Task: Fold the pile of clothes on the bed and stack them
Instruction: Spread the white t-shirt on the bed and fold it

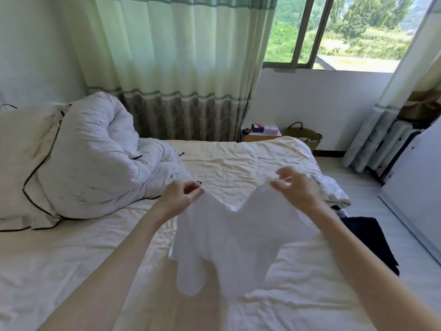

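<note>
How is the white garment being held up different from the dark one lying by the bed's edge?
The white garment hangs lifted, pinched by the left hand and the right hand; the dark garment lies flat, untouched. One is white, the other near black. Both are over the bed, unfolded.

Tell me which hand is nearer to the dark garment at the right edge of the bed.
Right. The right hand holds the white garment up just left of the dark garment; the left hand grips its other corner, farther left.
</note>
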Available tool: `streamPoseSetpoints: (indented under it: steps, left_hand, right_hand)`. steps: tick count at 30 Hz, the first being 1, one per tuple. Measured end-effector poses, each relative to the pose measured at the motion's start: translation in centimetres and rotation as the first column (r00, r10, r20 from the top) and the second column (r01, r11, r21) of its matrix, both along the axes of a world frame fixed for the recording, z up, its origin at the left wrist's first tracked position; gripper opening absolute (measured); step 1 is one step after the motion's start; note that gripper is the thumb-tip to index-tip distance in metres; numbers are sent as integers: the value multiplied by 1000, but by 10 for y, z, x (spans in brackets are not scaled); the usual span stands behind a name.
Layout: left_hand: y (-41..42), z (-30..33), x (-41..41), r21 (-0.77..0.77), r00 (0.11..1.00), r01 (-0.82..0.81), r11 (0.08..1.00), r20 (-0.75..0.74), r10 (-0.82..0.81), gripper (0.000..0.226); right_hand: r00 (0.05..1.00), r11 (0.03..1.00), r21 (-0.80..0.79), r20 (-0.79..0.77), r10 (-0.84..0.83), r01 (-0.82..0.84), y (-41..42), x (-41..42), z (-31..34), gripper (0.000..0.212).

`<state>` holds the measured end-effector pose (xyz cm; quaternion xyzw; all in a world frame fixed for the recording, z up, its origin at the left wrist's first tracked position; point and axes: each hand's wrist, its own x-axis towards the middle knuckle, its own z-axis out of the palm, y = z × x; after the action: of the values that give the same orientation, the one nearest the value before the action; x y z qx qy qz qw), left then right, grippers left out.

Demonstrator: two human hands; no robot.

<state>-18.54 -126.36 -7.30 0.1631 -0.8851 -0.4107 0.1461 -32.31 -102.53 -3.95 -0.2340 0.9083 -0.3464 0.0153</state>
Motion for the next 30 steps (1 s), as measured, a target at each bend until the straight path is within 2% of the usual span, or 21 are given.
streamPoseSetpoints:
  steps: [3, 5, 7, 9, 13, 16, 19, 22, 24, 27, 30]
  left_hand:
    - [9, 41, -9, -110, 987, 145, 983, -60, -152, 7]
    - [12, 61, -11, -147, 976, 170, 974, -115, -187, 7]
    - [9, 73, -9, -163, 972, 149, 975, -159, -175, 6]
    - [4, 74, -4, -160, 973, 130, 978, -167, -157, 5]
    - [1, 55, 8, -102, 984, 101, 990, -133, -115, 3]
    - [0, 37, 16, -70, 993, 78, 994, -82, -84, 3]
    - [-9, 23, 27, -94, 996, 81, 992, 37, -77, 5]
    - [-12, 6, 36, -60, 975, 150, 987, 177, -137, 19]
    - [-13, -9, 42, -77, 967, 142, 987, 223, -121, 33]
    - [-23, -30, 54, -130, 971, 48, 990, 239, -16, 39]
    - [-41, -20, 61, -231, 980, -123, 965, 127, 155, 31]
  right_hand:
    - [955, 955, 37, -23, 295, -294, -27, 26, -14, 53]
    - [922, 924, 6, -65, 382, -382, -46, 42, -20, 50]
    - [917, 910, -123, -100, 386, -396, -59, 50, -23, 33]
    - [919, 889, -233, -71, 388, -394, -67, 53, -21, 16]
    - [882, 828, -424, 123, 454, -367, -85, 59, -15, 10]
    - [876, 829, -453, 181, 447, -329, -89, 63, -19, 3]
    - [878, 858, -421, 235, 418, -296, -83, 61, -22, 8]
    - [903, 877, -320, 121, 412, -358, -80, 55, -14, 11]
    - [924, 893, -264, 17, 381, -364, -78, 46, -5, 11]
    - [960, 934, -222, -52, 276, -281, -66, 23, -1, 9]
    - [982, 962, -202, -91, 167, -183, -50, 1, 2, 10]
